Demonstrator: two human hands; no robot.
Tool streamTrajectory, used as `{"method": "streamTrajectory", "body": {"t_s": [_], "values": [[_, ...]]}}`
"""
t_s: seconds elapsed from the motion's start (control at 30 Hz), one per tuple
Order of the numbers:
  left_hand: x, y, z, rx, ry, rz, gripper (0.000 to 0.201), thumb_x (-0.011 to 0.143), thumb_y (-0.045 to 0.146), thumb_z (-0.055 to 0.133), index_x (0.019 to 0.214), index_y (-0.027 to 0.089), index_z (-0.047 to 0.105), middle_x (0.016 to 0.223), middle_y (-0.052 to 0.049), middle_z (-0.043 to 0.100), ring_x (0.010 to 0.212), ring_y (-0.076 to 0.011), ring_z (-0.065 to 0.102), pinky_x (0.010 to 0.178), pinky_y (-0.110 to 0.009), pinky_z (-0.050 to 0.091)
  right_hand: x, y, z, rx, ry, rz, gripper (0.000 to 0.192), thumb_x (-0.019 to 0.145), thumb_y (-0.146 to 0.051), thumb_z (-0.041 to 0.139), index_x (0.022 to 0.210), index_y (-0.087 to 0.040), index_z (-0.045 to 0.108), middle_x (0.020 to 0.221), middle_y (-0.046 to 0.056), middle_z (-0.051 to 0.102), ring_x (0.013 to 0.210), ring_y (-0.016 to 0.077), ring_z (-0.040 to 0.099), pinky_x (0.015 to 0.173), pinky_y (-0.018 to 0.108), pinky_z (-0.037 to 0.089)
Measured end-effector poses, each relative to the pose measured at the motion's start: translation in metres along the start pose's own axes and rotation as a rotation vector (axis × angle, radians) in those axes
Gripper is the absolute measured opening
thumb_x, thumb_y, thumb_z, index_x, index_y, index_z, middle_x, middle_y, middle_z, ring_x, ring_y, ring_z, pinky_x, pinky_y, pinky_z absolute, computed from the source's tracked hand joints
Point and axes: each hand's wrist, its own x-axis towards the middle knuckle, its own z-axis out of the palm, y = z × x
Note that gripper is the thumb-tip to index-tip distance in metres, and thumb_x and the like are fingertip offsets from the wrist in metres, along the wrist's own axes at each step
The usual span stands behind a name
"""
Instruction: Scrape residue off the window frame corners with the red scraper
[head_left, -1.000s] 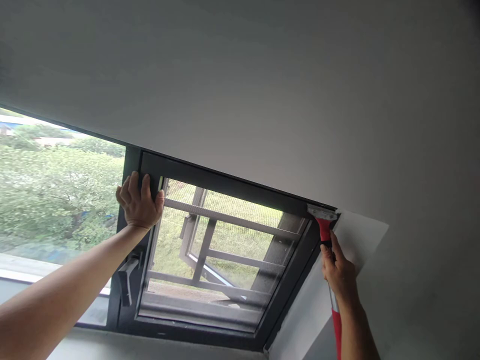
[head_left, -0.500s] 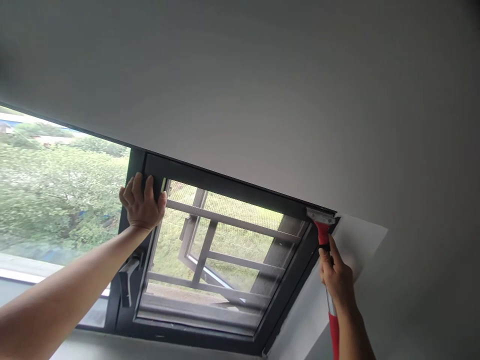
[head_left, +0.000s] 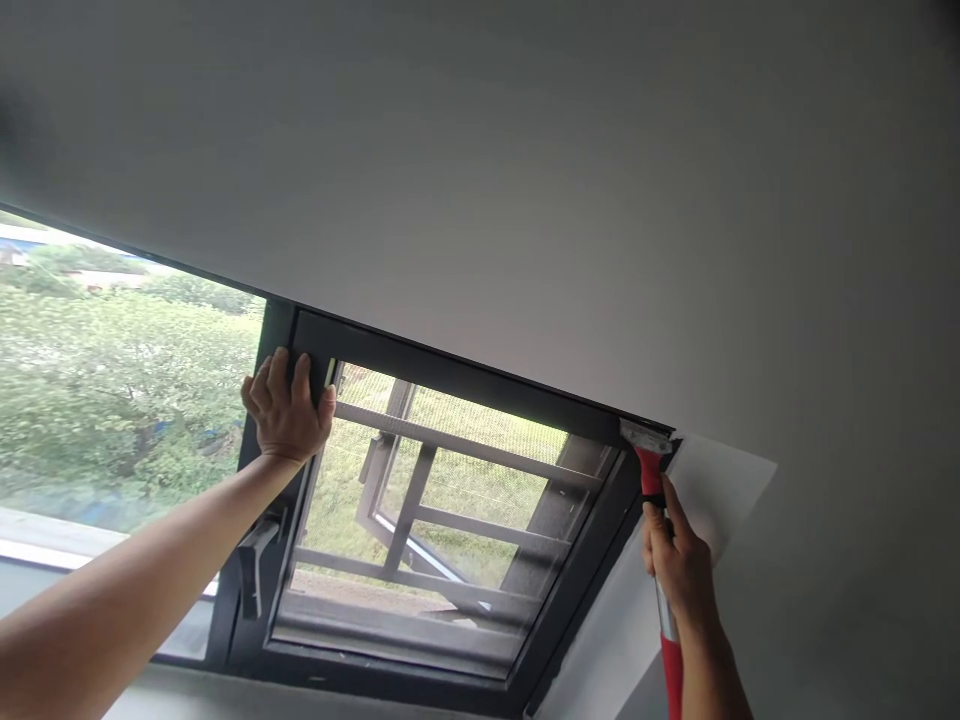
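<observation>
Head view, looking up at the window. My right hand [head_left: 679, 565] is closed around the red scraper [head_left: 651, 472], index finger stretched up along the handle, the rest curled round the grip. The metal blade end sits in the top right corner of the dark window frame [head_left: 465, 375], touching the spot where the frame meets the white wall [head_left: 720, 480] of the reveal. My left hand [head_left: 289, 410] is laid over the frame's upper left corner, four fingers flat across the top rail, thumb hooked on the inner edge; it grips only the frame.

Behind the frame: mesh screen [head_left: 450, 480] and the bars of the open sash [head_left: 409, 500] beyond. Lever handle [head_left: 255, 555] on the left upright, untouched.

Risks as I read them:
- Blade is wedged in a tight corner. If I push at an angle it could skid off the frame and gouge the painted wall or scratch the dark coating.
- A slip downward or inward would send the blade toward the mesh, which looks thin enough to tear.
- The index finger lies close behind the blade head; a sudden release could run it into the edge.
- Both arms are at full reach overhead. My balance hangs partly on the left-hand hold, and if that slips off the rail the scraper jerks with it.
- Whether anything loose is under the blade, I cannot tell from here.
</observation>
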Motion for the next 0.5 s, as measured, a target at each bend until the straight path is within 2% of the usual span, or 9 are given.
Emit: {"method": "streamTrajectory", "body": {"t_s": [0.1, 0.2, 0.4, 0.5], "values": [[0.0, -0.001, 0.002, 0.018, 0.015, 0.015, 0.061, 0.084, 0.039, 0.043, 0.137, 0.011, 0.03, 0.143, -0.019, 0.026, 0.132, -0.0319, 0.02, 0.106, -0.053, 0.014, 0.009, 0.003, 0.0, -0.096, 0.049, -0.046, 0.067, 0.079, -0.058, 0.041, 0.134, -0.019, 0.04, 0.049, -0.003, 0.054, 0.038, 0.0145, 0.051, 0.044, 0.025, 0.041], [0.0, -0.002, 0.003, 0.047, 0.039, 0.032, 0.061, 0.084, 0.039, 0.042, 0.137, 0.011, 0.03, 0.143, -0.019, 0.027, 0.131, -0.0316, 0.021, 0.105, -0.052, 0.016, 0.018, 0.0, 0.0, -0.175, 0.083, -0.086, 0.068, 0.08, -0.057, 0.039, 0.133, -0.016, 0.041, 0.045, -0.002, 0.053, 0.039, 0.0162, 0.051, 0.047, 0.027, 0.041], [0.0, -0.002, 0.002, 0.072, 0.039, 0.03, 0.061, 0.083, 0.038, 0.042, 0.136, 0.01, 0.031, 0.142, -0.019, 0.027, 0.131, -0.0316, 0.022, 0.106, -0.052, 0.017, 0.022, -0.004, -0.007, -0.141, -0.04, -0.055, 0.067, 0.082, -0.056, 0.035, 0.138, -0.019, 0.034, 0.043, -0.005, 0.051, 0.036, 0.0145, 0.05, 0.046, 0.026, 0.041], [0.0, -0.002, 0.002, 0.071, 0.03, 0.03, 0.061, 0.083, 0.038, 0.042, 0.136, 0.01, 0.031, 0.143, -0.019, 0.027, 0.131, -0.0319, 0.022, 0.106, -0.052, 0.016, 0.022, 0.0, -0.008, -0.213, -0.019, -0.089, 0.065, 0.082, -0.056, 0.033, 0.136, -0.021, 0.037, 0.042, -0.006, 0.05, 0.035, 0.0136, 0.048, 0.045, 0.025, 0.041]]}}
